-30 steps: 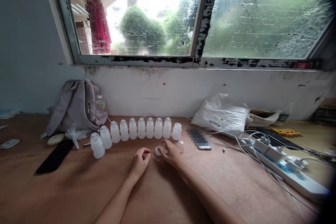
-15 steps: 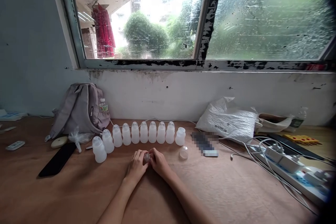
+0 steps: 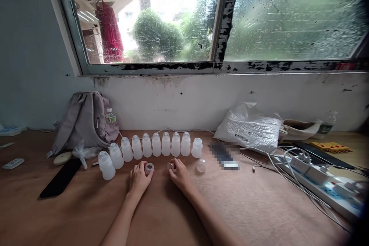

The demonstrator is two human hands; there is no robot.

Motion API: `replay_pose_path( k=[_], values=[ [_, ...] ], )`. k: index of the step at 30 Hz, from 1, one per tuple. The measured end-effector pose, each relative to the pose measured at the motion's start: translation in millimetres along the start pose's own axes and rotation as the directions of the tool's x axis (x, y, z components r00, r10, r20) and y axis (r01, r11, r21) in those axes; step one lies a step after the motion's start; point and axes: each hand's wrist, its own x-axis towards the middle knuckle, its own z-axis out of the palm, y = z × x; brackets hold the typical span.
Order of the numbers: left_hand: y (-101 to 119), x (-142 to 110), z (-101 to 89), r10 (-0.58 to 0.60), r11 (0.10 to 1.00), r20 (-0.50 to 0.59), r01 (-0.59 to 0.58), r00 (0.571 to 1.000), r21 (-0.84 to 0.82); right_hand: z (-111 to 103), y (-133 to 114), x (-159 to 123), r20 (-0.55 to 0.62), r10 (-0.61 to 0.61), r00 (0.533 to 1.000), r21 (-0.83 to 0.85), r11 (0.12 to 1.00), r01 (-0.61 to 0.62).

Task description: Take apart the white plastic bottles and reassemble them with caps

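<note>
My left hand (image 3: pixel 138 178) grips a translucent screw ring (image 3: pixel 149 167), its round opening facing up. To its right, my right hand (image 3: pixel 181 176) has its fingers closed on a small clear piece (image 3: pixel 170 166), partly hidden by the fingertips; it may be a bottle teat. The two hands are apart, low over the table. Behind them several frosted baby bottles (image 3: pixel 156 145) with clear tops stand in a curved row. At the row's right end is a bottle without a top (image 3: pixel 197 148). A clear dome cap (image 3: pixel 201 166) rests on the table right of my right hand.
A dark phone (image 3: pixel 60 178), a knotted plastic bag (image 3: pixel 83 152) and a grey backpack (image 3: pixel 83 123) lie left. On the right are a partly blurred phone (image 3: pixel 225 157), a white plastic parcel (image 3: pixel 249 128) and a power strip (image 3: pixel 323 184) with trailing cables.
My right hand picked up a small piece beside the cap and brought it to my left hand. Now the hands have separated, the ring in my left and a clear piece in my right.
</note>
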Motion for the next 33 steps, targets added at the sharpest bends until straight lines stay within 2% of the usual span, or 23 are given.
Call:
replay_pose_path(
  k=[4, 12, 18, 21, 24, 27, 30, 33],
  values=[
    [-1.1, -0.7, -4.9, -0.045, 0.996, -0.010, 0.046, 0.999, 0.083, 3.4, 12.2, 3.2, 0.031, 0.044, 0.999, -0.039, 0.998, -0.043],
    [-3.8, -0.9, -2.3, -0.114, 0.984, -0.064, 0.122, 0.991, 0.128, 3.9, 14.3, 2.2, 0.059, 0.006, 0.998, -0.042, 0.999, -0.003],
    [-5.1, -1.2, -1.5, -0.084, 0.981, -0.087, 0.098, 0.993, 0.169, 4.4, 13.8, 1.1, -0.019, 0.031, 0.999, 0.002, 1.000, -0.031],
    [-5.5, -0.9, -1.7, -0.082, 0.980, -0.070, 0.093, 0.994, 0.174, -3.5, 9.4, 5.8, -0.116, 0.004, 0.993, -0.018, 1.000, -0.006],
    [-4.9, -0.9, -2.8, -0.070, 0.981, -0.079, 0.083, 0.994, 0.174, -20.9, 3.5, 20.5, -0.239, -0.028, 0.971, -0.116, 0.993, 0.000],
    [-3.4, -1.9, -5.3, -0.062, 0.977, -0.074, 0.076, 0.995, 0.199, -40.7, 1.7, 43.7, -0.307, 0.006, 0.952, -0.277, 0.956, -0.096],
    [-3.1, -2.7, -7.6, -0.081, 0.972, -0.083, 0.097, 0.993, 0.215, -56.5, 5.6, 67.1, -0.263, -0.017, 0.965, -0.483, 0.868, -0.116],
    [-4.3, -1.9, -6.4, -0.055, 0.977, -0.138, 0.081, 0.989, 0.196, -68.1, 11.8, 81.3, -0.195, -0.037, 0.980, -0.569, 0.818, -0.082]
  ],
)
